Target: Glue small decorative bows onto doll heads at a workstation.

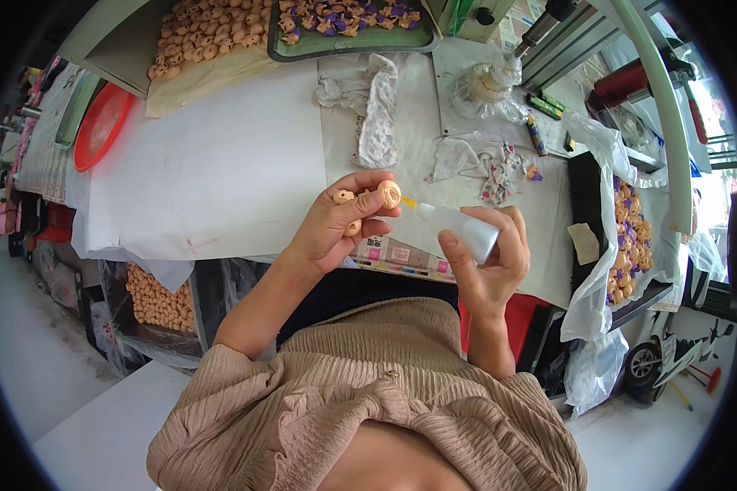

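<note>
Above table edge point(246, 245) — left hand point(336, 229) pinches bead point(390, 194); right hand point(491, 262) grips glue bottle point(463, 227).

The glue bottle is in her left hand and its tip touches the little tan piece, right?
Not quite. The head view shows the glue bottle in the right hand. Its tip does meet the little tan piece, held in the left hand.
</note>
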`<move>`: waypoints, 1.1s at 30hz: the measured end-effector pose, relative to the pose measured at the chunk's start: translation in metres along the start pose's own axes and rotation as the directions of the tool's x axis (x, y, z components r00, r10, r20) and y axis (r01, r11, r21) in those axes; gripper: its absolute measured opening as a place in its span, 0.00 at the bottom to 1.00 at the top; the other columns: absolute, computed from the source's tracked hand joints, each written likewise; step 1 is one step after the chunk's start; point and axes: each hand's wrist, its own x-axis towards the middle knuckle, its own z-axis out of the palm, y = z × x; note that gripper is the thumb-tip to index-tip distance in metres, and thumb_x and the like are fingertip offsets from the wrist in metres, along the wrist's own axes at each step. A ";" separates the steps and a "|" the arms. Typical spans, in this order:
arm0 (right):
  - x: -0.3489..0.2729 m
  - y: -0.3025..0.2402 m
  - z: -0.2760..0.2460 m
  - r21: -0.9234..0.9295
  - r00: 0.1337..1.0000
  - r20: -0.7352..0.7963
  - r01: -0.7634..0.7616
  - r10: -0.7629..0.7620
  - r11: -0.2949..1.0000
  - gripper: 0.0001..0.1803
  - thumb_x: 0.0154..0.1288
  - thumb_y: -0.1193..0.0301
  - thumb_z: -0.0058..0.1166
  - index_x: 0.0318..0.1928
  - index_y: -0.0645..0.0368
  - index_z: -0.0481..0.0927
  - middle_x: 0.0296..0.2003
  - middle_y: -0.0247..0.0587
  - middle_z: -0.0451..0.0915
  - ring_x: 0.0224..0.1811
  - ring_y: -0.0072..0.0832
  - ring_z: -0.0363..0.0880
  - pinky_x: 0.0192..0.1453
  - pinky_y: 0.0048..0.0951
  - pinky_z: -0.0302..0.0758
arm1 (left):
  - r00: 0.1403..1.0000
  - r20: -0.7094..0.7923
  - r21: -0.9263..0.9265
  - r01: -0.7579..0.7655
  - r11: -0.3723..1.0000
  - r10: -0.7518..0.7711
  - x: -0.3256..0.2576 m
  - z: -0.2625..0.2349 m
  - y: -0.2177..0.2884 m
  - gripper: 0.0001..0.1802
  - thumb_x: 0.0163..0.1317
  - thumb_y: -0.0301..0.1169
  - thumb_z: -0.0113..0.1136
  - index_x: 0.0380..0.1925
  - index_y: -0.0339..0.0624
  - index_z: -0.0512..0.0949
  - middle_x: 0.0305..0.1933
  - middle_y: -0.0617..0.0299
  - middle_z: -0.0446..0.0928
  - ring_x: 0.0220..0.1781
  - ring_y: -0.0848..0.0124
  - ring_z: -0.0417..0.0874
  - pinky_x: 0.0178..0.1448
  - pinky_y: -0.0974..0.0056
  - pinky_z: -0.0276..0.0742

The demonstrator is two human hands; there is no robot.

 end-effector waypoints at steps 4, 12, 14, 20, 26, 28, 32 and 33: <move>0.001 0.001 0.002 0.001 1.000 0.005 0.006 -0.006 1.000 0.17 0.51 0.69 0.71 0.39 0.63 0.81 0.32 0.35 0.73 0.30 0.21 0.71 0.30 0.22 0.66 | 1.000 0.001 -0.005 0.010 1.000 -0.010 0.000 0.000 0.001 0.17 0.65 0.29 0.60 0.54 0.41 0.75 0.45 0.61 0.80 0.45 0.73 0.84 0.41 0.71 0.85; 0.000 0.001 0.003 0.014 1.000 0.022 -0.001 0.001 1.000 0.17 0.50 0.70 0.72 0.39 0.63 0.81 0.32 0.36 0.74 0.29 0.22 0.72 0.30 0.22 0.66 | 1.000 -0.004 0.006 0.011 1.000 -0.011 -0.001 0.000 0.003 0.17 0.65 0.29 0.60 0.54 0.41 0.75 0.45 0.61 0.80 0.45 0.73 0.84 0.41 0.71 0.85; 0.000 0.001 0.003 0.020 1.000 0.024 0.005 -0.005 1.000 0.17 0.50 0.70 0.72 0.39 0.63 0.81 0.32 0.37 0.75 0.30 0.22 0.72 0.30 0.22 0.67 | 1.000 -0.004 0.005 0.008 1.000 -0.008 0.000 -0.001 0.002 0.17 0.66 0.29 0.60 0.54 0.41 0.75 0.45 0.61 0.80 0.45 0.73 0.84 0.41 0.71 0.85; 0.001 -0.001 0.000 -0.004 1.000 0.030 0.011 -0.011 1.000 0.17 0.49 0.70 0.72 0.39 0.63 0.81 0.31 0.37 0.75 0.29 0.23 0.73 0.31 0.23 0.67 | 1.000 -0.011 0.013 0.011 1.000 -0.011 0.000 0.000 0.001 0.17 0.66 0.29 0.60 0.54 0.42 0.75 0.45 0.62 0.80 0.45 0.73 0.84 0.41 0.71 0.85; 0.000 -0.001 -0.004 -0.005 1.000 0.028 -0.005 0.006 1.000 0.18 0.49 0.69 0.72 0.38 0.63 0.81 0.31 0.36 0.74 0.29 0.23 0.72 0.30 0.23 0.66 | 1.000 -0.004 0.015 0.014 1.000 -0.014 0.000 0.000 0.000 0.17 0.66 0.29 0.60 0.54 0.42 0.75 0.45 0.63 0.81 0.45 0.73 0.84 0.41 0.71 0.85; -0.001 -0.002 -0.005 -0.010 0.999 0.032 -0.012 0.013 1.000 0.18 0.48 0.69 0.72 0.38 0.63 0.81 0.30 0.36 0.74 0.29 0.23 0.72 0.30 0.23 0.66 | 1.000 -0.001 0.014 0.013 1.000 -0.013 0.000 0.000 0.000 0.17 0.66 0.30 0.60 0.54 0.42 0.75 0.45 0.63 0.81 0.45 0.73 0.84 0.41 0.71 0.85; -0.001 0.000 -0.006 -0.004 1.000 0.030 -0.001 0.001 1.000 0.18 0.48 0.68 0.72 0.38 0.63 0.81 0.30 0.36 0.74 0.28 0.23 0.71 0.29 0.23 0.65 | 1.000 0.005 0.020 0.008 1.000 -0.008 0.000 0.000 -0.001 0.18 0.65 0.30 0.60 0.55 0.42 0.75 0.44 0.63 0.81 0.45 0.73 0.84 0.41 0.71 0.85; -0.001 0.000 -0.007 -0.005 1.000 0.029 -0.001 0.001 1.000 0.18 0.48 0.68 0.72 0.38 0.63 0.81 0.30 0.36 0.74 0.28 0.23 0.71 0.29 0.23 0.65 | 1.000 0.007 0.015 0.006 1.000 -0.006 0.000 -0.001 -0.001 0.18 0.65 0.30 0.60 0.55 0.43 0.75 0.44 0.63 0.81 0.45 0.73 0.84 0.41 0.71 0.85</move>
